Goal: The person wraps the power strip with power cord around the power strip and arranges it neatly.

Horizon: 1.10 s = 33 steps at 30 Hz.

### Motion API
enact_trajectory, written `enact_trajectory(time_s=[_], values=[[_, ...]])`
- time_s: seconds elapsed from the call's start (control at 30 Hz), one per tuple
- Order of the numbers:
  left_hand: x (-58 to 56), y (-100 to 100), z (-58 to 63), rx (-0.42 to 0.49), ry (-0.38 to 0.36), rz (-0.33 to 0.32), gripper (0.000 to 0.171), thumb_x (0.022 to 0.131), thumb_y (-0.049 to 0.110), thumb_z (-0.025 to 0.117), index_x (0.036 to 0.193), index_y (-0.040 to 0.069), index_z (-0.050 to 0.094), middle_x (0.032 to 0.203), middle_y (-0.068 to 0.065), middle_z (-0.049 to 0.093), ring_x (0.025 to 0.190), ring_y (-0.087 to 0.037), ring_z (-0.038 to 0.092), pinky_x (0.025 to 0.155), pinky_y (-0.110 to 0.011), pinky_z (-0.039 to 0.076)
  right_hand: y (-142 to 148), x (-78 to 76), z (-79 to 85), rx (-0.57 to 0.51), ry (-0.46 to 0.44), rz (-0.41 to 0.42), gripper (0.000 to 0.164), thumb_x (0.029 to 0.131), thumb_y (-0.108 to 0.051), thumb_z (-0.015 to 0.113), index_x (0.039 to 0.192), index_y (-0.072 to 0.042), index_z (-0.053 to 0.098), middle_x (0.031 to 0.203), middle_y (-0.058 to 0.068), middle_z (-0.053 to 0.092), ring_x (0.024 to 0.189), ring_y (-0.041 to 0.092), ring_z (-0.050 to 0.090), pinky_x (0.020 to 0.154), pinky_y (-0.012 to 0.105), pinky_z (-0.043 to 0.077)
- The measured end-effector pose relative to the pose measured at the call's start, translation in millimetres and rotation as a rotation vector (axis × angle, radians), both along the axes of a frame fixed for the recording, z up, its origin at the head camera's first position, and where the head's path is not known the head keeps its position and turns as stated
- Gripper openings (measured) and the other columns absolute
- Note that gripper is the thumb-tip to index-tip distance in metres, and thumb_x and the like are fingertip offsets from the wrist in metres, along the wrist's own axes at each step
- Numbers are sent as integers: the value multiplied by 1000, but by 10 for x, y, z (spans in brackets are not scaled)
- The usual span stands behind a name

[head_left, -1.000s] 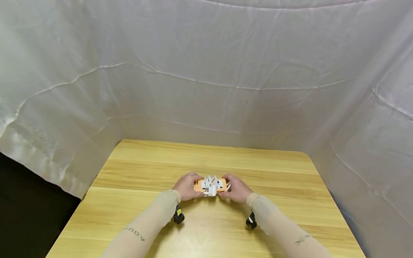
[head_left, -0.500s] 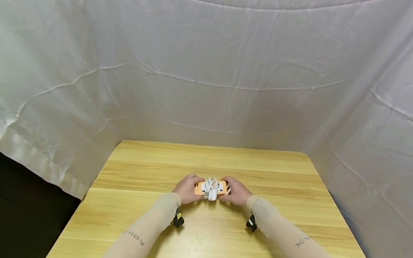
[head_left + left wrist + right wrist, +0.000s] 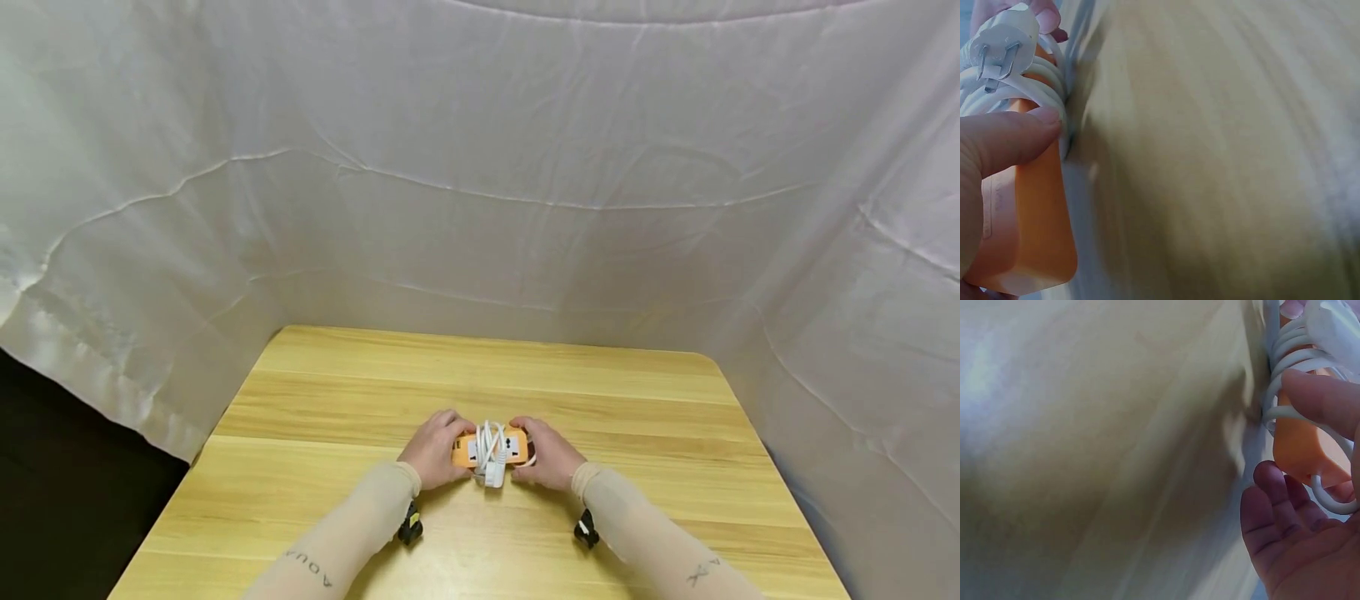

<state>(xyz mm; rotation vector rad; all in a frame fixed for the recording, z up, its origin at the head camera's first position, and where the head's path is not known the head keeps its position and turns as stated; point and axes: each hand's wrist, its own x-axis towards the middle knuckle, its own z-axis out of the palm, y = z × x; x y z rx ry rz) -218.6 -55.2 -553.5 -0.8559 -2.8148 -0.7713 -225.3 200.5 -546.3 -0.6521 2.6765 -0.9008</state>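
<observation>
An orange power strip [image 3: 461, 452] lies crosswise between both hands in the head view, its sockets facing up. White cord [image 3: 487, 440] is wound around its middle, and the white plug [image 3: 494, 475] hangs over the near side; its metal prongs [image 3: 1007, 59] show in the left wrist view. My left hand [image 3: 437, 450] grips the left end, thumb along the near side. My right hand [image 3: 550, 455] holds the other end, where the thumb [image 3: 1319, 397] presses near the cord and a cord loop [image 3: 1329, 503] leaves the strip. Whether the strip touches the table cannot be told.
The wood-grain table [image 3: 487, 367] spreads out around the hands. Pale grey fabric [image 3: 480, 208] hangs behind it and along both sides. A dark area [image 3: 75, 475] lies beyond the left edge. Each wrist carries a small black camera [image 3: 411, 525].
Both hands have drawn the power strip a little toward the person. The plug now hangs lower on the near side. The grip of either hand looks the same.
</observation>
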Motion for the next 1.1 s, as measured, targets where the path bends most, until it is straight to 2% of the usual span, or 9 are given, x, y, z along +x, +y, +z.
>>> enact_trajectory(time_s=[0.17,0.4,0.63,0.8,0.93,1.1], values=[[38,-1,-30,3,20,-10,69,60,34,90,119,19,58,110,6,53,104,-13,50,95,-35,45,-2,27,-12,12,0,5,87,73,-26,84,144,-8,37,135,12,49,108,21,56,93,39,48],[82,1,-57,-27,41,-30,70,63,35,88,123,18,56,113,5,53,107,-15,50,98,-37,43,15,59,-37,41,30,25,88,73,-28,84,144,-8,37,139,13,47,123,27,48,104,45,40],[107,-5,-80,-79,68,-33,75,62,37,88,125,16,55,112,2,55,106,-16,52,100,-37,43,24,72,-49,45,78,55,85,73,-28,84,142,-8,39,130,10,52,111,22,54,97,43,45],[99,-15,-80,-73,67,-38,77,62,36,88,128,15,54,113,2,56,106,-17,52,99,-38,43,36,82,-36,55,74,65,85,73,-30,84,142,-8,39,130,10,52,111,22,54,96,43,45],[108,-71,-41,-77,42,-47,82,63,38,86,134,15,52,115,2,56,108,-17,52,100,-40,43,63,88,-2,47,47,107,86,74,-30,83,143,-6,37,134,11,49,115,24,53,98,44,44],[136,-233,82,-78,15,-53,86,64,43,85,137,15,48,121,-1,55,115,-20,50,103,-44,40,160,95,130,18,-16,132,89,77,-31,80,148,-7,31,138,12,45,116,26,53,97,45,45]])
